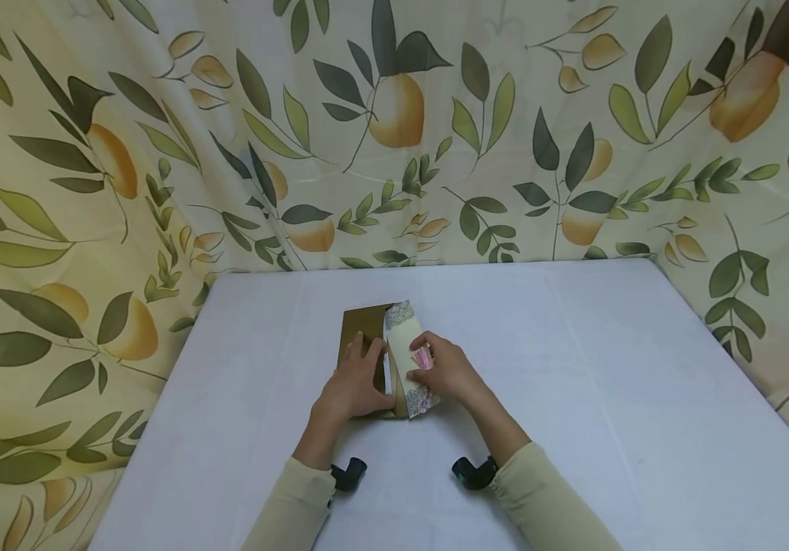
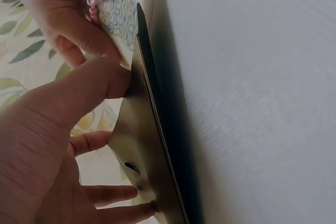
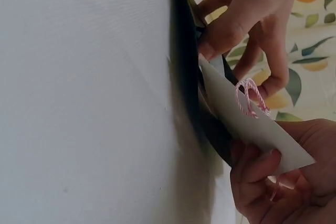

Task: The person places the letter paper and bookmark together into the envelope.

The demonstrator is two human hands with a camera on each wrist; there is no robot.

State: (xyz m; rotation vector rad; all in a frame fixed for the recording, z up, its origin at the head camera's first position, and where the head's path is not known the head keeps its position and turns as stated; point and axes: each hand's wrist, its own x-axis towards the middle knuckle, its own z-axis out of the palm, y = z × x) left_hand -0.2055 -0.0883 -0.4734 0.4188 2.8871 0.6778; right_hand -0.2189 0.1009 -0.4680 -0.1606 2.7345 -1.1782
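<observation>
A flat brown folder (image 1: 361, 321), gold-brown in tone, lies on the white table. Across its right part lies a cream card (image 1: 401, 337) with blue-grey patterned ends, slightly tilted. A twisted pink cord (image 3: 245, 98) is looped on the card. My right hand (image 1: 451, 371) pinches the card's right edge, thumb and fingertips around it. My left hand (image 1: 353, 386) rests on the folder, its thumb and fingers spread apart by the card's left side. Between card and folder a pale strip (image 1: 388, 373) shows. The card's left edge partly hides the folder.
White cloth covers the table (image 1: 608, 398), and its far edge meets a curtain (image 1: 477, 176) printed with fruit and leaves. A black wrist device (image 1: 474, 473) sits at the right cuff, another (image 1: 349, 474) at the left.
</observation>
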